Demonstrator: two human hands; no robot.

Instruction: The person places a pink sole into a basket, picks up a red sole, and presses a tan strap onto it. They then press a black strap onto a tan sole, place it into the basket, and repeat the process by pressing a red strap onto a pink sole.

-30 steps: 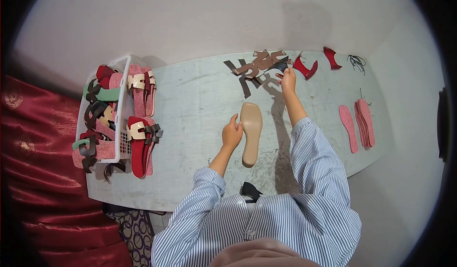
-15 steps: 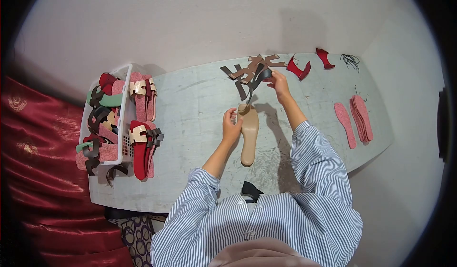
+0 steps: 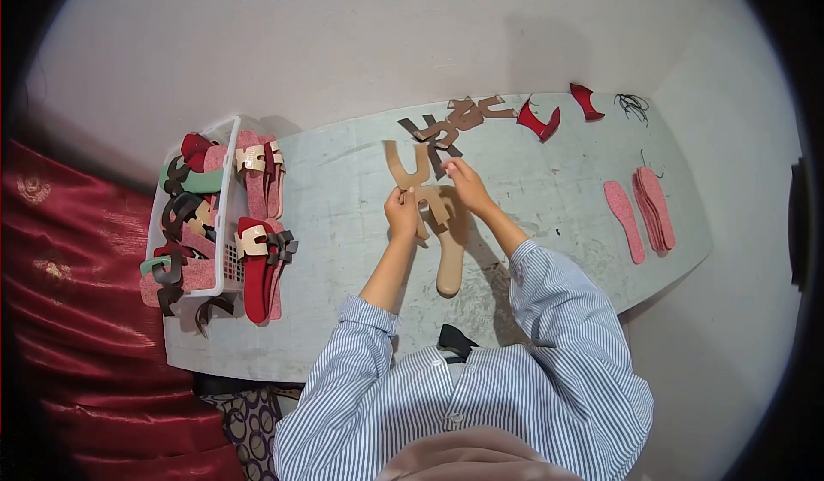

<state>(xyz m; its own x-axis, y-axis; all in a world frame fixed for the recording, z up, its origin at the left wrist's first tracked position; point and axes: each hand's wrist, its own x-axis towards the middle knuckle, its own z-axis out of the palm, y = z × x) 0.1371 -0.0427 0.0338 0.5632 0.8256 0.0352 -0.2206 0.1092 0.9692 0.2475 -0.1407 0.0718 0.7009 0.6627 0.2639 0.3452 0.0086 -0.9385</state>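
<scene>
So the tan strap (image 3: 412, 181) is held up over the table (image 3: 343, 232), pinched near its middle by the left hand (image 3: 401, 214), fingers closed on it. The right hand (image 3: 470, 189) is held just beside it, but whether anything is gripped there can't be told from this angle. In view, the wide end of the sole (image 3: 450, 266) is partly covered by the strap; its narrow end is left uncovered above the table. The strap can be taken as light, thin and bendy, probably not fragile. Its long arms might get floppy, so it's best held at the joined middle. The sole can be guessed stiffer, maybe slippery, so it's better gripped by its side edges.
</scene>
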